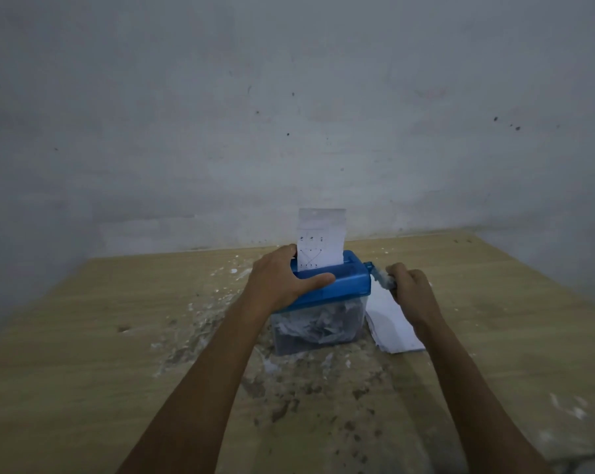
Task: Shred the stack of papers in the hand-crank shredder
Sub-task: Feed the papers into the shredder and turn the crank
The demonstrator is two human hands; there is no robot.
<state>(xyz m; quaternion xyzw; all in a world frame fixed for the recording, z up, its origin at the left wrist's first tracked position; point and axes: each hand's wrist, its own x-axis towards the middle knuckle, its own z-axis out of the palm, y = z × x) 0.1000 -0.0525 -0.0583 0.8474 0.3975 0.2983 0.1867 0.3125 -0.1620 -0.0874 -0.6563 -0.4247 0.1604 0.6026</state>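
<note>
Right hand (410, 289): fingers (397, 270) clenched round the crank handle (383, 278), which juts from the shredder's right end. Left hand (282, 278) clamps the blue shredder (337, 285) top, thumb along its front edge. One sheet (321, 239) stands upright in the slot, long axis vertical. Remaining stack (390, 323) lies on the desk (84, 319) just right of the bin (nearer the right hand). Bin looks well filled with shreds.

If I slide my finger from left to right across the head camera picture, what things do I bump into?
Left hand → sheet standing in the shredder → crank → right hand.
</note>
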